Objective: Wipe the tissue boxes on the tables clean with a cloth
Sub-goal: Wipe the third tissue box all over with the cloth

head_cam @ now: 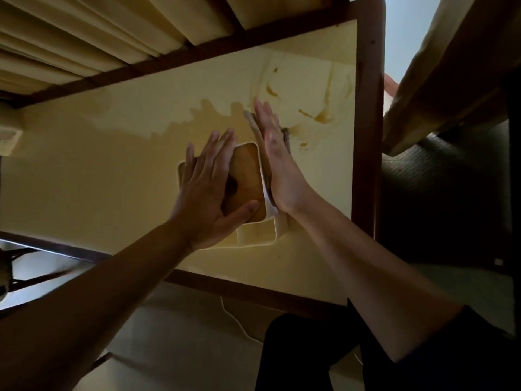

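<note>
Here the tissue box [248, 182], a cream-sided box with a brown wooden-looking lid, stands near the middle of a pale yellow table [98, 179] framed by a dark brown wooden edge. The left hand [210, 190] lies flat across the left part of the lid, fingers straight and spread toward the far side, the thumb stretched along the near edge of the lid; it presses on the box rather than curling round it. The right hand [275, 159] stands on edge against the right side of the box, fingers straight and held together, pointing away from the person. Between that palm and the side of the box sits a thin pale cloth [263, 176], pinned flat against the wall of the box; its far end shows just beyond the fingertips and its near end shows below the heel of the hand. Whether the right thumb hooks the cloth cannot be told, as it is hidden behind the hand. Brown smears and streaks [321, 115] mark the tabletop beyond the right hand, near the far right corner. Both forearms reach in from the bottom, and a dark sleeve [479, 348] covers the right upper arm. Pale curtains [84, 38] hang beyond the far table edge.
</note>
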Demonstrator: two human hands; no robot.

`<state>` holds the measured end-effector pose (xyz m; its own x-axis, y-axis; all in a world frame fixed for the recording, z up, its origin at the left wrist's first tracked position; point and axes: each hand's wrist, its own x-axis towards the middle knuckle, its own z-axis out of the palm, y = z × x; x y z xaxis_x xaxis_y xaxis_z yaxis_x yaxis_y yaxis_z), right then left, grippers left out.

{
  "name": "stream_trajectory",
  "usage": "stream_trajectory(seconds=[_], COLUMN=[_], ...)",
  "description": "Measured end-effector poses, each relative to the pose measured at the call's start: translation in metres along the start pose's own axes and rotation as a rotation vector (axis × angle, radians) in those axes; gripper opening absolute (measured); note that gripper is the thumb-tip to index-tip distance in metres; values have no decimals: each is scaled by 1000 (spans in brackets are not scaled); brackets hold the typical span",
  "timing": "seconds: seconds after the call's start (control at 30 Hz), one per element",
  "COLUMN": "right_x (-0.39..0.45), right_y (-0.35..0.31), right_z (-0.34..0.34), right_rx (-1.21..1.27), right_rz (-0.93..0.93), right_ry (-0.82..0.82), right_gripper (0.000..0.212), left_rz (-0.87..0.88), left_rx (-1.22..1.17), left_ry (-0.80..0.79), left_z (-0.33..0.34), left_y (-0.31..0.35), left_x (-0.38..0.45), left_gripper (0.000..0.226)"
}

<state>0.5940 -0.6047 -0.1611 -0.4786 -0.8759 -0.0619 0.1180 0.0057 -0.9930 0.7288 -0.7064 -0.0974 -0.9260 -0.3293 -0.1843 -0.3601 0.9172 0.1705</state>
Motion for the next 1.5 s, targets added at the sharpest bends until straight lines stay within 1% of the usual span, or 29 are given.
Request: stream_trajectory(seconds=[0.07, 0.13, 0.17, 0.23, 0.3, 0.33, 0.4, 0.43, 0.47, 0.57, 0.67, 0.7, 0.77, 0.87, 0.9, 0.93, 1.0, 1.03, 1.07, 1.1, 1.17, 1.23, 1.33, 1.4, 1.5], right_x=[-2, -2, -2, -2, -2, -2, -2, -2, -3, -7, -18, -22, -31, -48, -53, -58, -72, -80, -89, -98, -110, -108, -80, -50, 6], right_y=[5, 8, 8, 8, 9, 9, 8, 8, 7, 7, 8, 9, 9, 3, 2, 0, 1, 3, 3, 8, 16, 20, 14, 8, 9], right_z=[-1, -1, -2, -1, -1, 0, -1, -1, -2, -3, -6, -6, -9, -11, -10, -9, -8, -7, -6, -1, 11, 18, 19, 15, 19], right_rx=[-21, -1, 5, -4, -11, -14, -18, -18, -21, -4, 56, 75, 113, 188, 201, 196, 169, 162, 155, 137, 112, 120, 156, 152, 20], right_rz=[-10, 28, 54, 84, 85, 82, 84, 81, 67, 23, 2, 7, 51, 157, 188, 206, 221, 229, 233, 223, 198, 195, 224, 222, 141], right_ry=[-16, -16, -13, -13, -24, -28, -37, -43, -49, -74, -119, -136, -166, -211, -210, -208, -217, -229, -252, -277, -279, -233, -253, -257, -244], right_gripper=[48, 53, 56, 58, 59, 59, 59, 59, 59, 56, 58, 57, 60, 51, 52, 60, 86, 92, 92, 85, 72, 65, 53, 53, 55], left_rz=[-38, -175, -304, -662, -1017, -1163, -1360, -1399, -1402, -1330, -1254, -1207, -1091, -888, -804, -715, -521, -418, -318, -232, -120, -83, -65, -55, -51], left_rx=[-57, -95, -111, -173, -324, -427, -593, -618, -603, -460, -329, -295, -229, -145, -119, -93, -27, 12, 45, 70, 99, 108, 109, 109, 116], left_ry=[-19, 40, 106, 236, 276, 278, 292, 299, 297, 249, 184, 185, 197, 159, 136, 109, 40, 7, -19, -36, -51, -45, -34, -30, -27], left_z=[-4, -3, -1, 5, 11, 12, 16, 18, 19, 18, 18, 19, 19, 18, 17, 16, 11, 9, 7, 5, 1, 0, 1, 2, 1], left_y=[0, 9, 17, 37, 51, 54, 54, 54, 54, 56, 55, 53, 48, 35, 30, 24, 11, 4, -3, -9, -16, -18, -20, -21, -21], left_x=[-1, -2, -3, -5, -6, -4, 4, 9, 13, 22, 19, 17, 12, 2, -2, -5, -9, -11, -11, -11, -11, -9, -10, -10, -9], left_gripper=[99, 90, 87, 90, 103, 109, 115, 115, 114, 117, 137, 142, 144, 144, 143, 142, 141, 141, 141, 140, 139, 138, 137, 137, 137])
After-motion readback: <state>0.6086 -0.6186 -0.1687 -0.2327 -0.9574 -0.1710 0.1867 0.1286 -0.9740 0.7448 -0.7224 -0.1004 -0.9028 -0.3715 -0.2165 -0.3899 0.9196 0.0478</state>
